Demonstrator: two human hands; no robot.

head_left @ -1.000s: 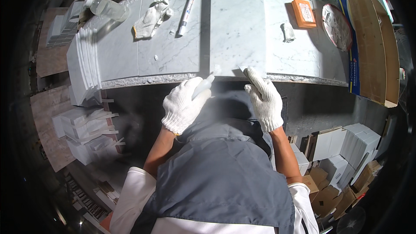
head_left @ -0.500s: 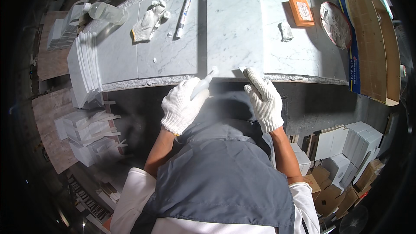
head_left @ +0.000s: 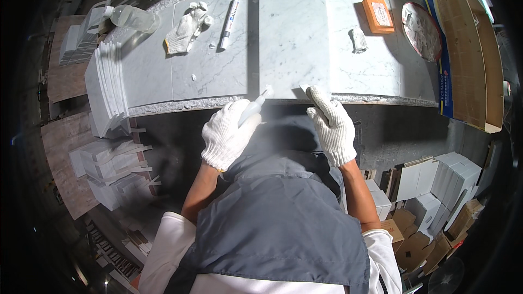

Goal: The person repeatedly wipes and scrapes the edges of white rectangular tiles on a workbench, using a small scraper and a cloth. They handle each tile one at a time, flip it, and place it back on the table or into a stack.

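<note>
My left hand (head_left: pixel 229 133), in a white knit glove, grips a greyish squeeze bottle (head_left: pixel 250 113) with a tapered nozzle. The nozzle tip touches or nearly touches the front left corner of a raised white marble slab (head_left: pixel 294 38), beside a small white blob there. My right hand (head_left: pixel 332 125), gloved too, is closed at the slab's front right corner. A thin pale flat piece (head_left: pixel 303 88) pokes out past its fingertips; its kind is unclear and the rest is hidden by the glove. The slab lies across the worktable, its front edge toward me.
Flat marble tiles (head_left: pixel 212 76) line the worktable. A spare glove (head_left: pixel 187 30), a white marker (head_left: pixel 230 24) and a clear bottle (head_left: pixel 133 17) lie at left. An orange box (head_left: pixel 378 15), a crumpled whitish piece (head_left: pixel 358 40), a round dish (head_left: pixel 421 31) and a cardboard box (head_left: pixel 471 60) are at right.
The slab and my left hand with the squeeze bottle have shifted very slightly left. My right hand looks nearly still.
</note>
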